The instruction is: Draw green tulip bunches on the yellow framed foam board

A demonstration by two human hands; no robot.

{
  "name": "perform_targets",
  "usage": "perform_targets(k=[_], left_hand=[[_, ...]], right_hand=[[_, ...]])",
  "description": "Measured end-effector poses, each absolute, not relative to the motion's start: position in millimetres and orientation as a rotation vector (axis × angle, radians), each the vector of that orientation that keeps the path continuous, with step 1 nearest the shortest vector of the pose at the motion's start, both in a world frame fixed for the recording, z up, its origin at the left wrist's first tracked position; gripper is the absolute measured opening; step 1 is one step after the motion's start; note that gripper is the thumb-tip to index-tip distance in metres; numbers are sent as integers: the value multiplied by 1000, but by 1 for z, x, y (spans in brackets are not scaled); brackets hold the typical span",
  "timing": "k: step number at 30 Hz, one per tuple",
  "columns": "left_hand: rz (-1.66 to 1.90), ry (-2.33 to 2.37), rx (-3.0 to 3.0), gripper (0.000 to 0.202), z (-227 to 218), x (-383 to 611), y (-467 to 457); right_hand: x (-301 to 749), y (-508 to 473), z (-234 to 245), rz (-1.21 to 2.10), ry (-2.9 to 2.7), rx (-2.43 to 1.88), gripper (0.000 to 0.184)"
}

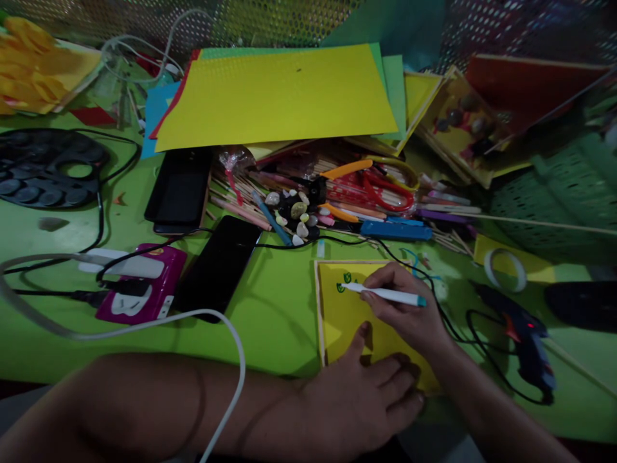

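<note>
A white marker (395, 296) with a teal end is pinched in my right hand (405, 308). Its tip touches a yellow board (337, 321) with a thin wooden edging, at the upper left, beside small green leaf-like marks (343, 283). Across the lower part of the board lies my left hand (361, 392), palm down with the fingers spread, holding nothing. The two hands are close together but apart. Part of the board is hidden under both of them.
A glue gun (523, 337) with a red light lies to the right, near a tape roll (504, 270). Left are phones (219, 267) and a magenta power strip (139, 289). Behind lie scissors (357, 170), pebbles (296, 212), sticks and yellow paper (279, 96). A white cable (236, 334) crosses my left forearm.
</note>
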State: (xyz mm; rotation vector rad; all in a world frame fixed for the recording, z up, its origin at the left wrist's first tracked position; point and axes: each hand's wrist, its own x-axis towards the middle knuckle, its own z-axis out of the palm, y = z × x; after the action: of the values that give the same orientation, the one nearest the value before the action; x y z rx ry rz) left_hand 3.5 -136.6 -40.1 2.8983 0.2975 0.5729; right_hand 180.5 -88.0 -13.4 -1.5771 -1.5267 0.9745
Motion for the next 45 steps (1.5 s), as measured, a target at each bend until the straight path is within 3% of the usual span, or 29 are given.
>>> perform_targets(k=[45], left_hand=[[504,278,2920,42,-38,3,-136]], right_hand=[[186,-87,-17,1000,-1517,-1587,10]])
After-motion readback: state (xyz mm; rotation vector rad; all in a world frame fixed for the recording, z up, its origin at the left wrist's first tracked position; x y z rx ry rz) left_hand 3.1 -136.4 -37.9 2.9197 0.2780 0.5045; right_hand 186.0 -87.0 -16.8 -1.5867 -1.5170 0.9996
